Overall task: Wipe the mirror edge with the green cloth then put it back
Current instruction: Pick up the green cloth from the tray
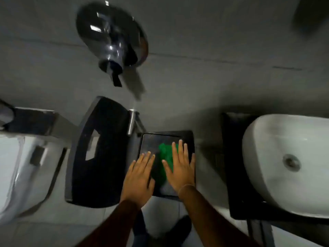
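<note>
Grey wall [204,32] fills the upper half of the frame, and everything is seen from steeply above. White ceramic is met at both sides: a washbasin [288,163] at the right edge of the frame, carried on a dark stand, and another white fixture [21,172] at the left edge, too cropped to be named. A large black curved panel [99,154] is seen left of centre, and a round dark wall fitting [112,34] at upper centre is blurred; what either is cannot be told.

Between the panel and the basin, low in the middle of the frame, a dark square tray-like surface [151,141] is set, evidently as the resting place for the cloth. No mirror is shown.

The green cloth [166,154] is lying bunched on that surface, partly covered by the right hand [179,168]. The left hand [139,177] is laid flat just beside it, over the surface's near left corner. On both hands the fingers [181,148] are spread wide and straight, palms down; nothing is gripped. The flat posture is judged to suit either pressing the cloth down or the instant around a pick-up or release; which stage is in hand cannot be told.
</note>
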`<state>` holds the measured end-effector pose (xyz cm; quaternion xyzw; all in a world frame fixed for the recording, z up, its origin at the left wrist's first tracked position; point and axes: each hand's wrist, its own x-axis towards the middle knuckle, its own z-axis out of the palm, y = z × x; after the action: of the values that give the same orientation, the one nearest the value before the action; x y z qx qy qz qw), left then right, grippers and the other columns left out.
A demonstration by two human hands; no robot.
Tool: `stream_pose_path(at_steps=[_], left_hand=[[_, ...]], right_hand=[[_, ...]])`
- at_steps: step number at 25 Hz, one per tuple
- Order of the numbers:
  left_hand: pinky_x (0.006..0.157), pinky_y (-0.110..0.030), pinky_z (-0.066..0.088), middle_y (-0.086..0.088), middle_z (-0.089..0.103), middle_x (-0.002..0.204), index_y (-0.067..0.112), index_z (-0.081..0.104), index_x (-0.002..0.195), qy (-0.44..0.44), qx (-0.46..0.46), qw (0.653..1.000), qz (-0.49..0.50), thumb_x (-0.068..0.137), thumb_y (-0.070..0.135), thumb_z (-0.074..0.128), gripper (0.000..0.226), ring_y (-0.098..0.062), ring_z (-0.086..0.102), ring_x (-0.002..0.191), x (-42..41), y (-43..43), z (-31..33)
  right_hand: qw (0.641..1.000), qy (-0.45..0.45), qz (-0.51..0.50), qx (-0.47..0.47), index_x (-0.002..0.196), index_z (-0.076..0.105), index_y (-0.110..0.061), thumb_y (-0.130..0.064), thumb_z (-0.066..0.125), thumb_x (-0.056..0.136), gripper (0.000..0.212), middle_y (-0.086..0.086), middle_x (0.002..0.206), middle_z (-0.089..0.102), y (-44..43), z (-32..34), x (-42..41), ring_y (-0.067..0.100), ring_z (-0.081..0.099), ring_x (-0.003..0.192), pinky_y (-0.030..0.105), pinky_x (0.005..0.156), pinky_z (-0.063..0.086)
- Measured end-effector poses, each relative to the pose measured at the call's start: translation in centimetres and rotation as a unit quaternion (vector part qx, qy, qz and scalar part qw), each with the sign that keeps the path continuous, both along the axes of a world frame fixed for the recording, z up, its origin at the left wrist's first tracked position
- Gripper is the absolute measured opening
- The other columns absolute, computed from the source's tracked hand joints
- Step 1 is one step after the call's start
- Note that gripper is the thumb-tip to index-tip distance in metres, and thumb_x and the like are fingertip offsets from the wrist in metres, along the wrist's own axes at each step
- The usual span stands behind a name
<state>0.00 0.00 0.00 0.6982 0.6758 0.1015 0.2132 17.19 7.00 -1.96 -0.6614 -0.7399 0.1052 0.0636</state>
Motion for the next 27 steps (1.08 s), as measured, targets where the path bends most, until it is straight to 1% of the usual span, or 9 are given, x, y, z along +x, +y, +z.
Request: stream_pose_path(at_steps=[4,9,12,15,17,20,22,24,27], left_hand=[[0.138,-0.041,0.004,-0.001,0.016,0.184,0.02,0.02,0.176,0.049,-0.062,0.997,0.016,0.095,0.027,0.067,0.094,-0.024,0.016,0.171,-2.5,-2.5,-10.5],[0.139,-0.048,0.007,-0.002,0.015,0.185,0.019,0.017,0.177,0.058,-0.1,0.992,0.042,0.092,0.015,0.069,0.1,-0.02,0.007,0.171,-3.0,-3.5,-16.6],[0.139,-0.045,0.002,0.005,0.007,0.184,0.022,0.013,0.178,0.043,-0.129,0.99,0.045,0.088,0.005,0.067,0.106,-0.016,-0.001,0.171,-1.7,-4.6,-17.1],[0.139,-0.043,-0.001,0.005,0.007,0.184,0.024,0.012,0.178,0.039,-0.109,0.993,0.035,0.084,0.001,0.066,0.111,-0.018,0.004,0.172,-0.6,-4.3,-16.4],[0.137,-0.037,-0.013,0.008,-0.002,0.184,0.028,0.001,0.175,0.049,-0.095,0.994,0.026,0.091,0.007,0.064,0.108,-0.015,-0.004,0.172,-0.2,-3.0,-14.6],[0.133,-0.031,-0.023,0.008,-0.006,0.184,0.029,-0.001,0.175,0.069,-0.053,0.996,0.007,0.092,0.018,0.069,0.109,-0.016,-0.006,0.171,0.3,-0.2,-9.8],[0.135,-0.035,-0.007,-0.003,0.019,0.184,0.019,0.025,0.175,0.096,0.016,0.995,0.007,0.075,0.017,0.081,0.115,-0.026,0.019,0.17,1.1,2.6,-4.2],[0.133,-0.041,0.011,-0.01,0.037,0.178,0.009,0.047,0.167,0.104,0.073,0.992,0.017,0.062,0.015,0.083,0.111,-0.031,0.037,0.164,2.1,5.1,2.6],[0.13,-0.043,0.02,-0.01,0.041,0.175,0.006,0.058,0.159,0.078,0.207,0.975,0.004,0.068,0.024,0.06,0.093,-0.029,0.036,0.162,4.4,9.0,13.6]], right_hand=[[0.985,-0.019,-0.008,-0.17,0.169,0.005,-0.021,-0.07,0.041,0.099,0.093,0.007,0.179,-0.003,2.7,-12.1,-2.4,0.028,-0.001,0.166,0.058,0.132,0.01],[0.969,-0.037,-0.013,-0.243,0.169,0.0,-0.017,-0.068,0.056,0.094,0.107,0.015,0.178,-0.004,4.5,-20.7,-2.3,0.032,0.001,0.166,0.051,0.134,0.01],[0.967,-0.025,0.001,-0.253,0.169,0.001,-0.016,-0.041,0.059,0.101,0.093,0.016,0.177,-0.007,4.5,-21.4,-1.0,0.033,-0.002,0.166,0.046,0.134,0.01],[0.953,0.183,-0.082,-0.226,0.162,0.029,-0.003,0.005,0.053,0.098,0.069,0.02,0.175,0.013,5.1,-19.5,-0.8,0.032,0.015,0.164,0.039,0.134,0.014],[0.876,0.354,-0.232,-0.229,0.155,0.042,0.004,0.018,0.045,0.098,0.059,0.022,0.164,0.04,6.1,-16.6,-0.9,0.032,0.041,0.152,0.039,0.129,0.029],[0.687,0.545,-0.409,-0.25,0.147,0.05,0.009,0.009,0.046,0.105,0.042,0.019,0.117,0.066,6.4,-9.6,-0.7,0.032,0.063,0.1,0.038,0.09,0.052],[0.539,0.666,-0.459,-0.236,0.139,0.059,0.003,-0.005,0.049,0.106,0.036,0.018,0.098,0.07,5.8,-2.2,0.7,0.031,0.065,0.08,0.038,0.076,0.053],[0.421,0.762,-0.447,-0.207,0.135,0.065,-0.002,-0.014,0.05,0.103,0.037,0.016,0.099,0.076,5.3,6.0,3.2,0.029,0.073,0.081,0.039,0.083,0.057],[0.394,0.835,-0.371,-0.102,0.104,0.081,-0.01,-0.02,0.065,0.082,0.03,0.011,0.089,0.084,5.8,18.6,8.1,0.024,0.081,0.073,0.033,0.068,0.067]])
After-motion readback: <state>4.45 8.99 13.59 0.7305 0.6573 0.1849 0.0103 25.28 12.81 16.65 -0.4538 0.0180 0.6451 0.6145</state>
